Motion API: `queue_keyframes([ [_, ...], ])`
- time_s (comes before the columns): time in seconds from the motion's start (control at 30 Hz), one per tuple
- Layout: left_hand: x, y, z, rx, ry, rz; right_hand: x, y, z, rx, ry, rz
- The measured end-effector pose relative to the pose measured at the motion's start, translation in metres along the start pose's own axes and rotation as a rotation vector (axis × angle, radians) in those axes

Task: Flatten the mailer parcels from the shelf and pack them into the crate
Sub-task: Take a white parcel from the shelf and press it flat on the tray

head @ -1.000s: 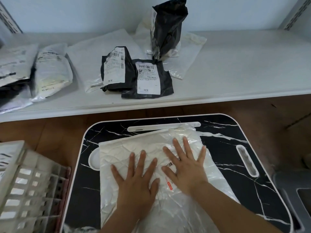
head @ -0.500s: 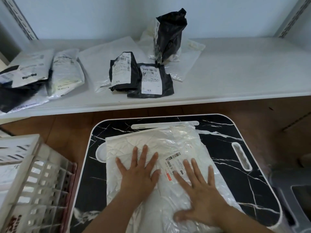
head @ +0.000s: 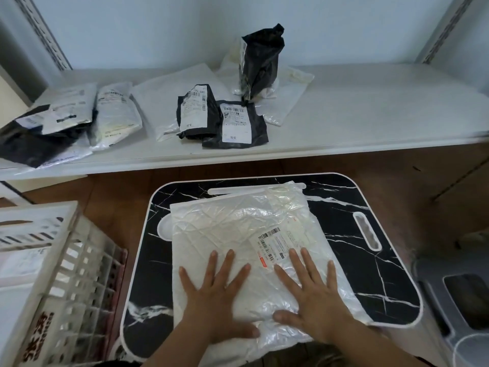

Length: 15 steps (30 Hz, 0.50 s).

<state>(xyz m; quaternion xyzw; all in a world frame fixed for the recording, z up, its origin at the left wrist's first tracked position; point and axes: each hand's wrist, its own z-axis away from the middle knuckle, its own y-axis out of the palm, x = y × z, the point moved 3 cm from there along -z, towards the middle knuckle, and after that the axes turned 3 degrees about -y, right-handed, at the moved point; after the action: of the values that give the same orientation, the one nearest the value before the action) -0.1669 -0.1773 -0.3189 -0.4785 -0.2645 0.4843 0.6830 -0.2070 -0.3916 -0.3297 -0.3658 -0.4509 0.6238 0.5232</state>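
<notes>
A large white crinkled mailer parcel with a barcode label lies flat on the black marble-pattern lap table. My left hand presses on its near left part with fingers spread straight. Beside it my right hand presses the near right part, palm down, fingers also spread. A white slatted crate stands at the lower left, with something pale inside. On the white shelf behind lie several more mailers: two black ones with labels, an upright black one and white ones.
A heap of black and white mailers sits at the shelf's left end. Brown floor shows between shelf and lap table. A grey stool or bin stands at the lower right. Metal shelf uprights rise at both back corners.
Both hands have slid toward me across the parcel, the right one first, uncovering the barcode label. The view has shifted, so more of the crate shows at the left.
</notes>
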Motion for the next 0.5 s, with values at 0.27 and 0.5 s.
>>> queue_keyframes([
  [0.27,0.001,0.001,-0.009,0.027,0.002,0.01,-0.003,-0.001,-0.008,0.134,-0.008,0.04],
  [0.5,0.017,-0.011,0.003,0.028,-0.179,0.22,-0.018,-0.039,-0.006,-0.112,0.378,-0.365],
])
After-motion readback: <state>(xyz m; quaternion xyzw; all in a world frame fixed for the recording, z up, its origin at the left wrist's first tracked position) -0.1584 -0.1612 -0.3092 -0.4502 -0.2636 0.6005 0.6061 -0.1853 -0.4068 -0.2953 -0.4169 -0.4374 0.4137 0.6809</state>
